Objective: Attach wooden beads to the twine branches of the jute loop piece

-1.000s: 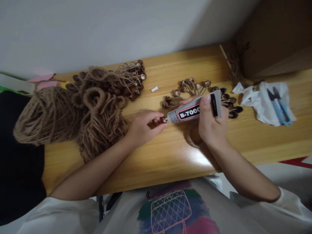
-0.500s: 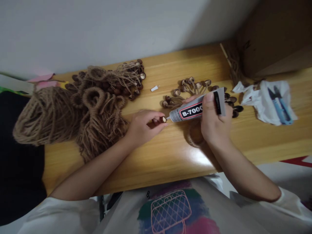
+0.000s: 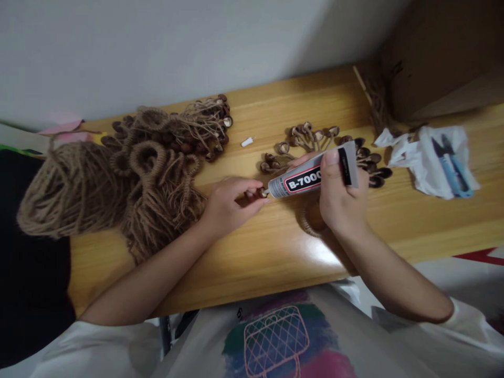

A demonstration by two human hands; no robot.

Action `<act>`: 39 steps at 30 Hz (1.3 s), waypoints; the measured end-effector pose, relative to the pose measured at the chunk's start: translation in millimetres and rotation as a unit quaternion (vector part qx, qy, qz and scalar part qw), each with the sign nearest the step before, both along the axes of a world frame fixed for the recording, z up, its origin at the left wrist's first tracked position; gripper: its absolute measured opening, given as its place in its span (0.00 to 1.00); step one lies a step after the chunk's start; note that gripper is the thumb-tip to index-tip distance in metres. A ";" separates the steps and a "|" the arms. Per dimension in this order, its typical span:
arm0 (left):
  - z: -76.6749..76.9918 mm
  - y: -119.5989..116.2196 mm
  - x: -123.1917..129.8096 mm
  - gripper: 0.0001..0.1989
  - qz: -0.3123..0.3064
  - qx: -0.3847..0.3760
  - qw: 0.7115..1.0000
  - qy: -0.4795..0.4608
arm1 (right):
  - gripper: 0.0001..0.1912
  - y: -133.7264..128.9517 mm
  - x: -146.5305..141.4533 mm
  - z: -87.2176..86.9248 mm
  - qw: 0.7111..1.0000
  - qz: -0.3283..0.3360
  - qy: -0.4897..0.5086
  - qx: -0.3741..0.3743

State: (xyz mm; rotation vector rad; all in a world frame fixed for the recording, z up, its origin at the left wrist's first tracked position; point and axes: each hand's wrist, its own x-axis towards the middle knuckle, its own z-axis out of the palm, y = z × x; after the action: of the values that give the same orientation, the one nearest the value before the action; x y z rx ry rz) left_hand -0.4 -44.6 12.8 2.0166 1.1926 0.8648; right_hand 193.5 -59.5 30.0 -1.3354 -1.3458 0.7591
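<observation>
Between thumb and fingertips, my left hand (image 3: 232,205) pinches a small brown acorn cap (image 3: 261,192), its hollow facing right. My right hand (image 3: 343,197) is wrapped round a silver B-7000 glue tube (image 3: 303,176), held tilted with its nozzle pointing left. The nozzle tip is at the cap's hollow; whether glue is coming out I cannot tell. Behind the tube lie several caps on cords (image 3: 307,139), spread on the table. A coiled cord ring (image 3: 309,220) sits partly hidden under my right hand. The small white tube cap (image 3: 247,142) lies on the wood.
At left on the wooden table (image 3: 275,268) are a large twine bundle (image 3: 74,194), corded tassels with rings (image 3: 157,205) and a pile of capped cords (image 3: 214,126). Blue thread snips (image 3: 452,170) rest on white plastic (image 3: 425,157) at right. A cardboard box (image 3: 452,63) stands behind.
The glue tube in my right hand has shifted slightly left, bringing the nozzle into the acorn cap's hollow. My left hand keeps its pinch.
</observation>
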 end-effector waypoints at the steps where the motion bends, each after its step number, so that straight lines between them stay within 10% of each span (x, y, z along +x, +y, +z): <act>1: 0.1 0.1 -0.1 0.07 0.000 -0.001 1.000 0.000 | 0.24 -0.1 -0.2 -0.2 1.000 0.002 0.002 -0.002; 39: -1.2 0.1 -0.9 0.08 0.009 -0.010 1.000 0.010 | 0.23 1.1 0.8 0.8 1.000 -0.005 0.002 -0.004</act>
State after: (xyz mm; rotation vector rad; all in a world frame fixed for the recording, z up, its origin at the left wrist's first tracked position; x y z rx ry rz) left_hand -1.2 -44.5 11.6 2.0067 1.2269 0.8405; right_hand 194.4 -58.4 30.9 -1.3443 -1.3326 0.7603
